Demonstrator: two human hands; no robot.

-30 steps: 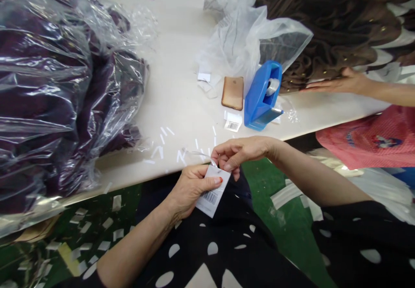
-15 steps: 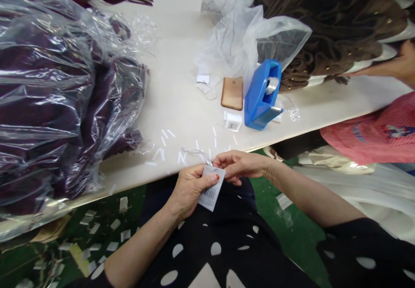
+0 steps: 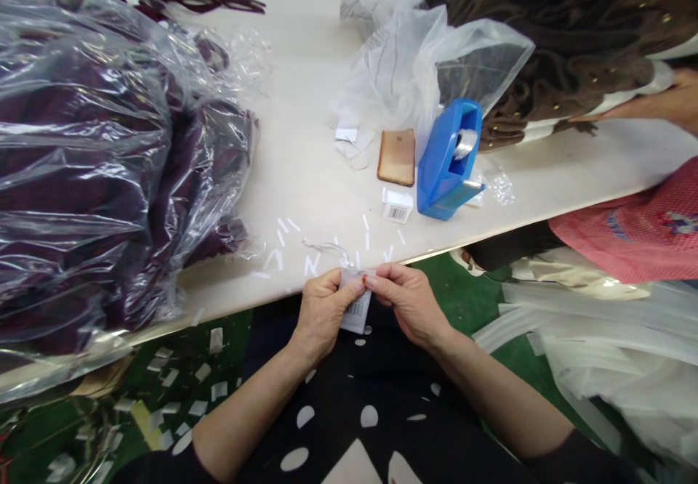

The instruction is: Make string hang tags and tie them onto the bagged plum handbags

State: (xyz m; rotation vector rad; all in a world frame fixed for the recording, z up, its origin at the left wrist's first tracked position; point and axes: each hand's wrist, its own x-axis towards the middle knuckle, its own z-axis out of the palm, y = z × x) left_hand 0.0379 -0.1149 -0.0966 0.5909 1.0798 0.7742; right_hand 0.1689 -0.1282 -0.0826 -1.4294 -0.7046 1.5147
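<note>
A white hang tag with a printed barcode is pinched between my two hands, just in front of the table's near edge. My left hand grips its left side, thumb lying across the face. On the upper right part of the tag, the thumb and fingers of my right hand are closed. A thin looped string runs from the tag's top over the table edge. Several narrow white paper strips lie scattered on the tabletop just beyond my hands.
A blue tape dispenser, a phone and a folded barcode label sit ahead. Plastic-wrapped dark purple garments fill the left; brown garments lie far right. Another person's hand touches them. Paper scraps litter the green floor.
My right hand has turned and shifted, its thumb now pressing on the tag near my left thumb. The tag hangs more upright and more of it is covered.
</note>
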